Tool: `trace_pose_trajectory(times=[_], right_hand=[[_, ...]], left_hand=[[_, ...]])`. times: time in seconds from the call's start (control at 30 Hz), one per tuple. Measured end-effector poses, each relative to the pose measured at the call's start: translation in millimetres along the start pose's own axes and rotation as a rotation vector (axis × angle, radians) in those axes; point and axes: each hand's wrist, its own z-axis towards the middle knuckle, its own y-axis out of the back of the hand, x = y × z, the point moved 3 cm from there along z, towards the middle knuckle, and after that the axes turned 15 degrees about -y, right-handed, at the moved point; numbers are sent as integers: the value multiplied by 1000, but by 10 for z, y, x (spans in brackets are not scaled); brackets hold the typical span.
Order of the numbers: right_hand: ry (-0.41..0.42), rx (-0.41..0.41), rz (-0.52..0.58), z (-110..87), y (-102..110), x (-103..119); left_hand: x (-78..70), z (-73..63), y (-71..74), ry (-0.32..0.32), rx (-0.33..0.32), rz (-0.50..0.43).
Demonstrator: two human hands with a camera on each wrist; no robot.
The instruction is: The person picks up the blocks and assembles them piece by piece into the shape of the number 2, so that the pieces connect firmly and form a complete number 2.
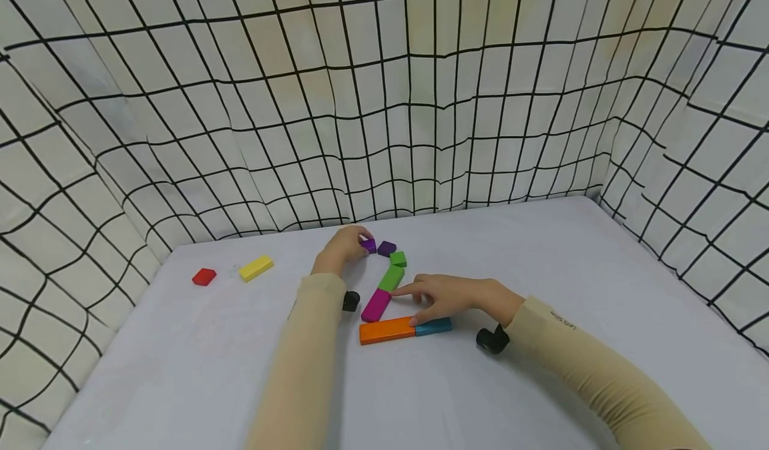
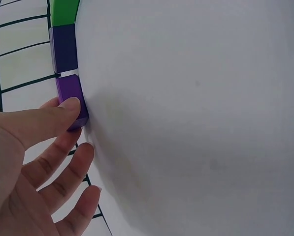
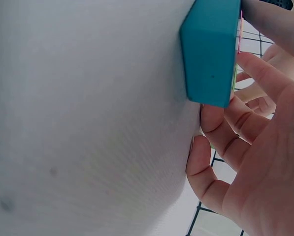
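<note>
At the far end of a curved row of blocks, my left hand [image 1: 344, 248] pinches a bright purple block [image 2: 70, 93] between thumb and fingers. A narrow gap parts it from a dark purple block [image 2: 64, 48]. A small green block [image 1: 398, 259], a longer green block [image 1: 392, 278] and a magenta block [image 1: 376, 305] continue the row toward me. My right hand [image 1: 450, 296] reaches its index finger to where green and magenta meet. Its thumb rests by the joint of an orange block [image 1: 387, 330] and a blue block [image 1: 434, 326], which lie end to end crosswise.
A red block [image 1: 204, 276] and a yellow block [image 1: 256, 268] lie on the white table [image 1: 180, 370] at the left. Black netting [image 1: 384, 103] over pale panels encloses the back and sides. Each wrist bears a small black camera [image 1: 492, 339].
</note>
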Motion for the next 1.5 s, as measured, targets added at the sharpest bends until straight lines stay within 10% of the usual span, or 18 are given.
trace_pose_trajectory(times=[1.5], right_hand=[[-4,-2,3,12,-8,-7]], left_hand=[[-165,-152,41,5,-21,-5]])
